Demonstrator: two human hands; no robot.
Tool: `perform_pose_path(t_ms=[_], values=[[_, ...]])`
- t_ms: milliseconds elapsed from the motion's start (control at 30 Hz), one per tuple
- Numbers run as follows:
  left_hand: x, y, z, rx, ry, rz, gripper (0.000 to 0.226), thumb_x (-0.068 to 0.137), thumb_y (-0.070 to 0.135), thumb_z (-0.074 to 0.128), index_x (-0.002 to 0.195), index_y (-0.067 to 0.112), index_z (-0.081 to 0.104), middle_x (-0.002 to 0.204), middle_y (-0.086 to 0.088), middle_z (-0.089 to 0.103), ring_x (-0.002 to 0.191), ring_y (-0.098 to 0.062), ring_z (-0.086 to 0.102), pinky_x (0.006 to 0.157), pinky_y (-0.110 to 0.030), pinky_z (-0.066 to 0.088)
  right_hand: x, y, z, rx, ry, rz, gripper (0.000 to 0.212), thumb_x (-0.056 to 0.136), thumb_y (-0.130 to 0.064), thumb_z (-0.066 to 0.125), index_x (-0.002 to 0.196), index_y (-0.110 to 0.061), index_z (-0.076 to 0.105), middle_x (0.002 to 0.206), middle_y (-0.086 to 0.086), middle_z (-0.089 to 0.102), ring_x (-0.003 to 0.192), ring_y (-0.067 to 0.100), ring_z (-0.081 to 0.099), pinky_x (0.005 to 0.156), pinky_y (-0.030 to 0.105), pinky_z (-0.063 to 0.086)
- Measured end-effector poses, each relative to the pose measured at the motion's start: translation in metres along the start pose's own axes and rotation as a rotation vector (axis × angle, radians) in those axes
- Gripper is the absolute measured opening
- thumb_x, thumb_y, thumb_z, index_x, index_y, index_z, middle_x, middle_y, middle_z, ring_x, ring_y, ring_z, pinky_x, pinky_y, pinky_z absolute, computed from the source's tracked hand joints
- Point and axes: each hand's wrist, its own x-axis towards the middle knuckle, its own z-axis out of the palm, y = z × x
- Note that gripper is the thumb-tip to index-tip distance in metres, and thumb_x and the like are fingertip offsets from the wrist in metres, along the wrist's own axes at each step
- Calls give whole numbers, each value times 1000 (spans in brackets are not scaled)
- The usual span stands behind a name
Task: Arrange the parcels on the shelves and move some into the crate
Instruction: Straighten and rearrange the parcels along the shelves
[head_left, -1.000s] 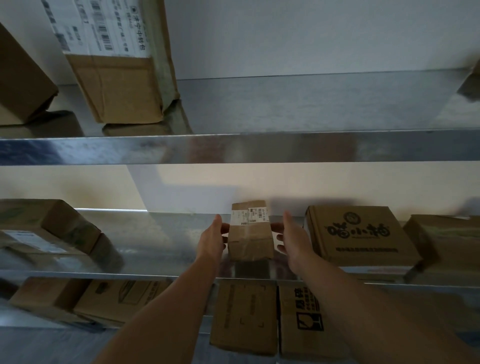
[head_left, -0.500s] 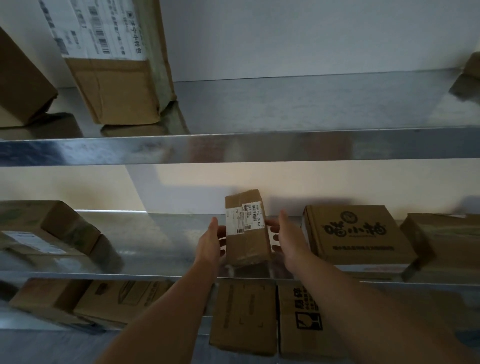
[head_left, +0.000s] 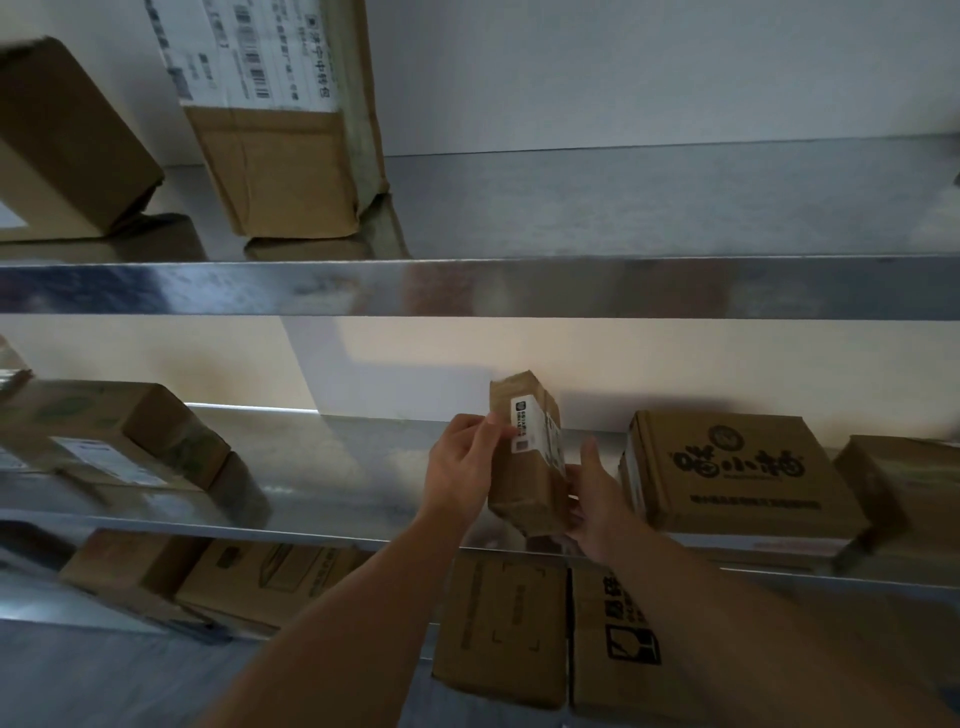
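A small brown parcel (head_left: 524, 478) with a white label stands tilted on end above the middle metal shelf (head_left: 337, 483). My left hand (head_left: 462, 467) grips its left side, thumb on the label. On the other side, my right hand (head_left: 592, 499) holds the parcel low down with the thumb raised. A printed flat box (head_left: 737, 473) lies just right of it on the same shelf. No crate is in view.
On the top shelf (head_left: 623, 208) stand a tall labelled box (head_left: 280, 119) and a brown box (head_left: 62, 145) at the left. Parcels (head_left: 109, 441) lie at the middle shelf's left, another box (head_left: 904, 478) at the far right. Several boxes (head_left: 504, 629) fill the shelf below.
The small parcel has been lifted off the shelf and turned up on end, its label now facing left. Both hands have shifted right with it.
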Motion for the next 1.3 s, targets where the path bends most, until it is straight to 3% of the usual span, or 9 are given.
perform_pose_path(t_ms=[133,333,433,500,567,833,1033,1233,1300], values=[[4,-2,-2,28,18,10,38,98,51,46,92,23,72,113,7,62,98,-6,61,73,-15,48,-2,1,1,-3,9,-20,71,97,-76,29,112,-16,65,117,14,66,116,36,60,107,59,48],[4,-20,-5,89,58,-82,45,102,46,41,111,13,71,106,1,70,90,-1,60,74,-17,45,-3,-6,-2,-53,74,-99,67,101,-69,29,111,-20,73,107,12,76,103,33,70,96,55,56],[3,-34,1,82,32,-153,44,103,49,37,105,23,72,107,1,72,94,-7,62,79,-22,47,-2,-7,-3,-101,98,-103,68,100,-71,26,112,-24,75,101,9,79,99,31,73,95,54,58],[5,-42,5,42,11,-218,41,102,53,36,95,30,70,104,2,73,98,-15,67,92,-37,54,-2,-5,-3,-135,109,-110,69,99,-73,25,111,-26,75,98,7,80,98,31,74,95,53,58],[4,-45,7,7,5,-267,42,100,57,37,95,30,69,101,2,74,99,-19,68,95,-47,55,-3,-3,-2,-166,115,-116,69,98,-75,25,107,-29,75,95,5,80,98,30,74,98,53,56],[7,-46,7,-50,-35,-338,43,101,58,34,100,30,67,105,-1,72,103,-20,67,96,-47,54,-8,-8,0,-240,116,-93,66,100,-71,26,104,-27,75,90,7,80,92,30,75,94,52,58],[8,-49,11,-100,-1,-331,42,102,54,35,112,22,61,111,-8,68,103,-23,65,91,-44,57,-10,-10,-3,-198,120,-110,63,101,-67,30,109,-23,75,95,11,79,93,33,75,92,55,59],[12,-37,12,-226,49,-317,42,104,48,36,119,17,60,111,-6,69,103,-23,67,61,-23,56,-18,-20,-3,-117,79,-165,57,106,-57,32,108,-17,74,94,6,80,98,28,73,97,48,55],[14,-32,11,-261,53,-299,41,104,49,38,119,20,61,113,-5,69,106,-24,66,60,-22,57,-20,-21,-1,-108,71,-187,56,107,-56,32,109,-18,74,94,5,80,98,27,73,96,45,55]])
